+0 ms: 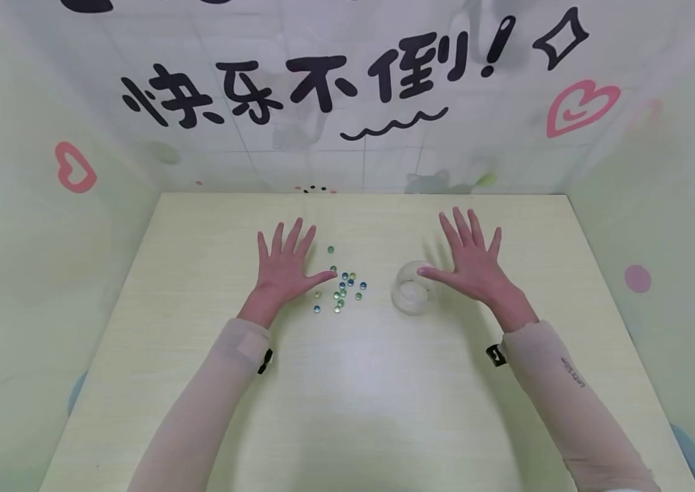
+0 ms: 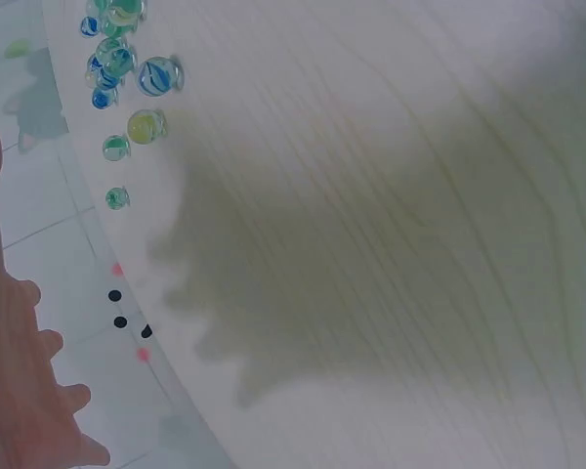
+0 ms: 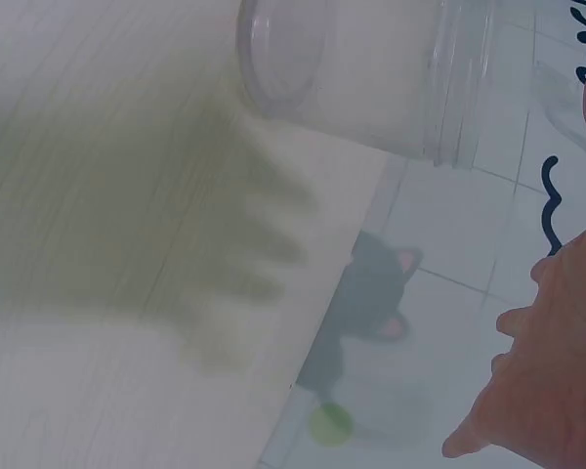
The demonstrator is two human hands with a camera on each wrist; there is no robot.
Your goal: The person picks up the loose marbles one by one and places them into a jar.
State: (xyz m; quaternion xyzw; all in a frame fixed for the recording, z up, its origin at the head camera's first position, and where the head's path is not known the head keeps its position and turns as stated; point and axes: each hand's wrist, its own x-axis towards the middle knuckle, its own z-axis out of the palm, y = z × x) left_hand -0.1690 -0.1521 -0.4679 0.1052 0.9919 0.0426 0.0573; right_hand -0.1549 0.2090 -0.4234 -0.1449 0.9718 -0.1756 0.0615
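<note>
Several glass marbles (image 1: 342, 294) with blue, green and yellow swirls lie loose in a small group at the middle of the table. My left hand (image 1: 285, 270) is spread above the table just left of them and holds nothing; its thumb reaches over toward the group. In the left wrist view, a blue-swirled marble (image 2: 159, 76) lies nearest the camera. A clear jar (image 1: 411, 301) stands upright to the right of the marbles, with no lid seen on it. My right hand (image 1: 476, 270) hovers with spread fingers beside the jar, its thumb overlapping the rim in the head view.
The pale wood-grain table (image 1: 347, 396) ends at a back wall sheet (image 1: 322, 160) printed with black characters and hearts. Similar light sheets (image 1: 27, 273) rise along the left and right sides. Both hands cast shadows on the tabletop.
</note>
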